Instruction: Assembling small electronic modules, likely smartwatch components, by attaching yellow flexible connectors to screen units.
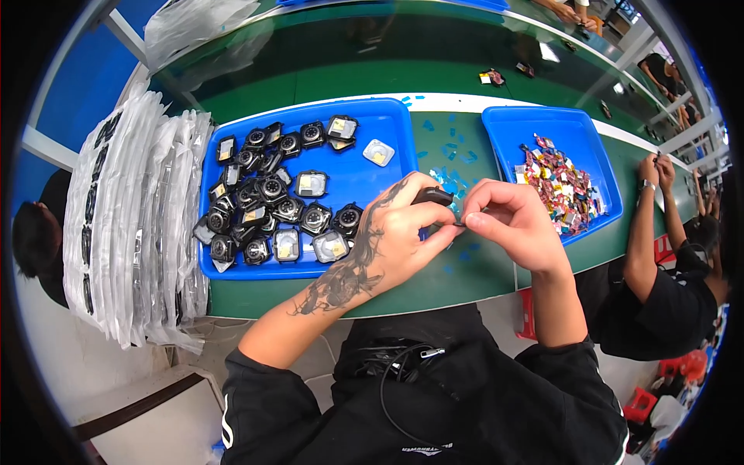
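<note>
My left hand (411, 232) is closed around a black watch case (435, 197), held above the table's front part. The thumb and fingers of my right hand (515, 221) pinch together close against it, on something too small to make out. To the left lies a blue tray (380, 190) with several black watch cases (271, 188), some back up, some showing a pale square face. On the right is a second blue tray (508, 139), holding a heap of small red, yellow and white parts (554, 190). Bits of blue film (449, 151) lie between the trays.
A tall stack of plastic-wrapped trays (128, 225) stands left of the table. Behind the white ledge (457, 102) runs a green belt (356, 77) carrying small parts (492, 77). On the right, another person's hands (656, 170) are at the same bench, near red stools (639, 404).
</note>
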Motion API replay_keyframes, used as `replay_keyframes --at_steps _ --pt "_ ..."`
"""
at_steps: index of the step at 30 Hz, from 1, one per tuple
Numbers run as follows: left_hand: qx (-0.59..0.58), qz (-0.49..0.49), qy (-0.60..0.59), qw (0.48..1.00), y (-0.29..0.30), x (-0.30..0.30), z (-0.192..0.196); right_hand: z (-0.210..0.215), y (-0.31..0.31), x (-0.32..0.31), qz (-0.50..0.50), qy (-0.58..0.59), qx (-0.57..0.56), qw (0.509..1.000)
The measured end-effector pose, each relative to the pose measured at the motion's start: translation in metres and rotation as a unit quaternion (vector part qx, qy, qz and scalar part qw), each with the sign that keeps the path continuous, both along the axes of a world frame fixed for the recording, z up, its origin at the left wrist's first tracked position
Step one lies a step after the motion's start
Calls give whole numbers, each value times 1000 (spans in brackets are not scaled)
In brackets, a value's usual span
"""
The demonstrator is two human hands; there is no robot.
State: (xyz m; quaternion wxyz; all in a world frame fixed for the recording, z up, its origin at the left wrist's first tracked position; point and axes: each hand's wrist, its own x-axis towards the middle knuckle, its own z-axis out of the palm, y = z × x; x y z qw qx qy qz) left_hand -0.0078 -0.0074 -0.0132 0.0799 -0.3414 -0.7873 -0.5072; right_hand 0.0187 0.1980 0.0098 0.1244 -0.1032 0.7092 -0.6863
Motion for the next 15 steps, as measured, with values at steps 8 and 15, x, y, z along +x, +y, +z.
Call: replay_keyframes --at_steps 8,15 --pt "-33 32 129 991 0 -2 -3 -4 -6 -9 31 -37 77 996" --pt "-36 42 152 987 2 1 0 -20 -13 -12 -140 32 126 982"
